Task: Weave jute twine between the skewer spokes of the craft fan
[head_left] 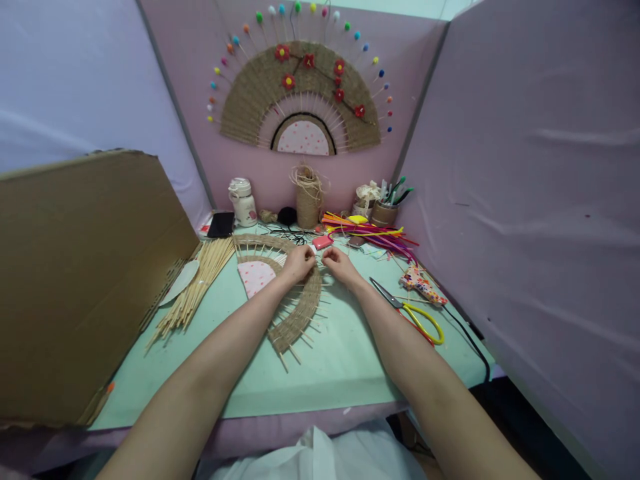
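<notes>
A half-round woven fan (295, 325) of brown twine on thin sticks lies on the table, its pink-dotted paper centre (255, 277) facing left. My left hand (299, 264) is over the fan's upper right part, fingertips pinched together. Just right of the fan's edge, my right hand (340, 265) is closed in a pinch as well, close to the left fingertips. What either hand holds is too small to make out. Right behind the fingers lies a small pink object (323, 243) with a white end.
Scissors (420, 319) with yellow handles and a flower-patterned glue gun (423, 285) lie at right. Colourful pipe cleaners (375, 233) and a twine roll (309, 199) are behind. Sticks (193, 293) and a cardboard sheet (85, 280) are left. A decorated fan (245, 107) hangs behind.
</notes>
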Tool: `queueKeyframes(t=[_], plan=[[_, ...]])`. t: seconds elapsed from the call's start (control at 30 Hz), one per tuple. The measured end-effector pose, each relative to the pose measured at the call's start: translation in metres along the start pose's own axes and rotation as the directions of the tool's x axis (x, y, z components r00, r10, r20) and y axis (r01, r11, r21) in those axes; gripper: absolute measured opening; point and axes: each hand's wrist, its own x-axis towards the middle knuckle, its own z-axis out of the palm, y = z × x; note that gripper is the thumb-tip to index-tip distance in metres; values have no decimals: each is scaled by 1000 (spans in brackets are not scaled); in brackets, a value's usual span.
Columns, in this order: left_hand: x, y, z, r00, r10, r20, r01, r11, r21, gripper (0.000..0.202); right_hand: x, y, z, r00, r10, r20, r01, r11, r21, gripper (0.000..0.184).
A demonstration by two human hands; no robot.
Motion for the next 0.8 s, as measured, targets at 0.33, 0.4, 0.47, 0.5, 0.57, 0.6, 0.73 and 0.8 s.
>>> queueKeyframes(t=[0.33, 0.4, 0.47, 0.5, 0.57, 0.6, 0.73, 0.8], plan=[[1, 3, 1, 994, -57, 88, 83, 939, -334, 9, -1, 2, -10, 994, -73, -84, 58, 985, -165, 15], [0, 6, 1, 993, -63, 101, 97, 919, -383, 15, -2, -3, -10, 994, -74, -86, 59, 986, -157, 15], [0, 8, 1, 991, -70, 114, 112, 903, -415, 20, -4, -7, -9, 993, -79, -86, 66, 987, -147, 16], [-1, 10, 1, 990, -74, 121, 119, 898, -424, 21, -4, -9, -8, 993, -80, -84, 68, 987, -143, 15], [-1, 12, 0, 988, -80, 134, 131, 891, -434, 20, -4, -10, -8, 994, -79, -80, 67, 988, -141, 15], [-1, 13, -1, 987, -83, 141, 137, 891, -434, 19, -4, -10, -7, 994, -79, -81, 67, 988, -141, 14], [-3, 13, -3, 979, -104, 176, 170, 892, -418, 10, -3, -8, -7, 994, -78, -75, 67, 988, -142, 13], [-3, 12, -4, 975, -122, 186, 190, 892, -410, 5, -5, -10, -7, 996, -73, -50, 62, 978, -200, 13]])
